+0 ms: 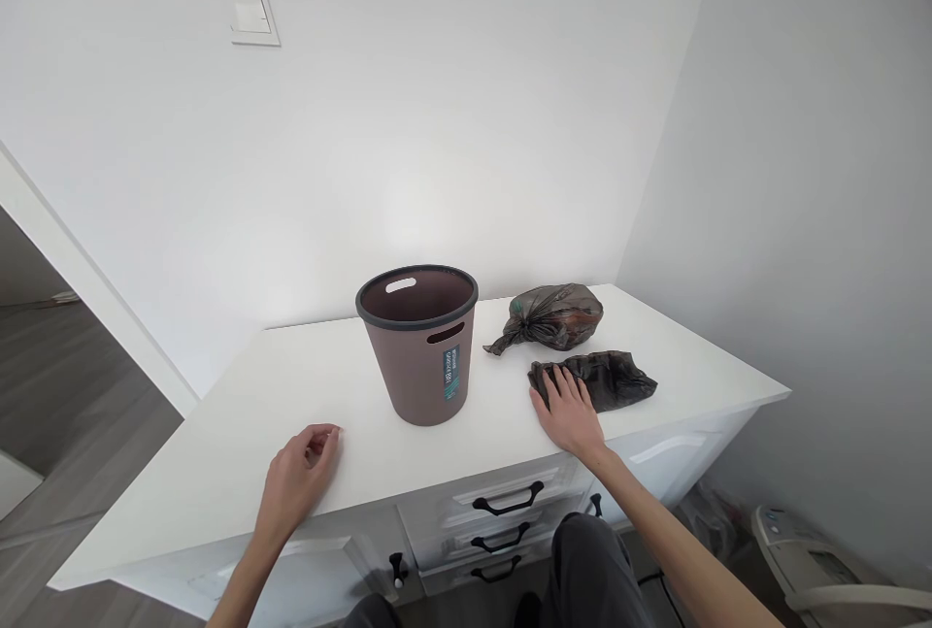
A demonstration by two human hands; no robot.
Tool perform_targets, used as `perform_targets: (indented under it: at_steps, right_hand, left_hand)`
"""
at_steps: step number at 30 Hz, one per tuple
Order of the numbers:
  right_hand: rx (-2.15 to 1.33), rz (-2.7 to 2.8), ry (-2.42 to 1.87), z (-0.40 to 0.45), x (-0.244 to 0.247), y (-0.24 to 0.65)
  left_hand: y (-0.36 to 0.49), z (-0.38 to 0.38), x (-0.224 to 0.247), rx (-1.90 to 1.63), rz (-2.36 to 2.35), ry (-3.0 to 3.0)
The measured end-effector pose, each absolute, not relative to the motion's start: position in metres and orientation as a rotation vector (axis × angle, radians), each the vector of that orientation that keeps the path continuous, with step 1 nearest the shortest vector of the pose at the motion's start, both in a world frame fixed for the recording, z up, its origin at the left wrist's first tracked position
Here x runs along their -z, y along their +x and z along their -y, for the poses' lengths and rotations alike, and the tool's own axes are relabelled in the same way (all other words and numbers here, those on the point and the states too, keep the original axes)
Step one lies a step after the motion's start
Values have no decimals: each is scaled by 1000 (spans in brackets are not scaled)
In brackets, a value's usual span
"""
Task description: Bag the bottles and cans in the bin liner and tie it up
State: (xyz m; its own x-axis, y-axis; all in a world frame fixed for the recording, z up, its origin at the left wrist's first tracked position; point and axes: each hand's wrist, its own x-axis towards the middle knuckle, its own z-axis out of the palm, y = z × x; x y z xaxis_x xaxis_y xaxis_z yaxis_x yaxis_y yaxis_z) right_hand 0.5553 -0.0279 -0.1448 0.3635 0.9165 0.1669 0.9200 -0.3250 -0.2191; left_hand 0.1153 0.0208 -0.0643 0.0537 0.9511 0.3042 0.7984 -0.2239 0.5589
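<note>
A mauve-brown trash can [418, 371] with a dark rim, handle slots and a teal label stands upright on the white cabinet top. To its left, my left hand [300, 473] rests by the front edge, fingers loosely curled towards the thumb with nothing in them. My right hand [572, 413] lies flat, fingers stretched out, on a folded black plastic bag [617, 380]. Behind that bag lies a tied, filled black garbage bag [557, 317]; its contents show only dimly through the plastic, and its twisted end points left towards the can.
The white cabinet [320, 371] has drawers with black handles [508, 499] below its front edge. A white wall with a switch [254, 18] rises behind. On the floor at lower right stands a pale appliance [808, 560]. A doorway opens at far left.
</note>
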Motion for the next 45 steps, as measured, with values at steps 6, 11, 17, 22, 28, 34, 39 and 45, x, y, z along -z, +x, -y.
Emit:
perform_targets:
  at_steps: [6, 11, 17, 22, 28, 34, 39, 45]
  right_hand:
    - [16, 1630, -2347, 28, 145, 555]
    - [45, 1628, -2356, 28, 145, 555]
    - [59, 1633, -2347, 27, 148, 557]
    - [70, 1630, -2340, 27, 149, 557]
    - [57, 1628, -2349, 28, 147, 557]
    - [60, 1637, -2349, 29, 146, 557]
    - [73, 1637, -2351, 28, 148, 557]
    - [77, 1629, -2345, 28, 149, 557]
  left_hand:
    - [114, -21, 65, -899, -1799, 2075]
    - [113, -23, 68, -916, -1791, 2093]
    - [116, -21, 66, -910, -1797, 2090]
    - [117, -21, 65, -939, -1786, 2104]
    - [116, -21, 65, -917, -1793, 2095]
    - [117, -20, 65, -906, -1795, 2086]
    - [118, -20, 64, -930, -1783, 2098]
    - [118, -21, 65, -909, -1802, 2075]
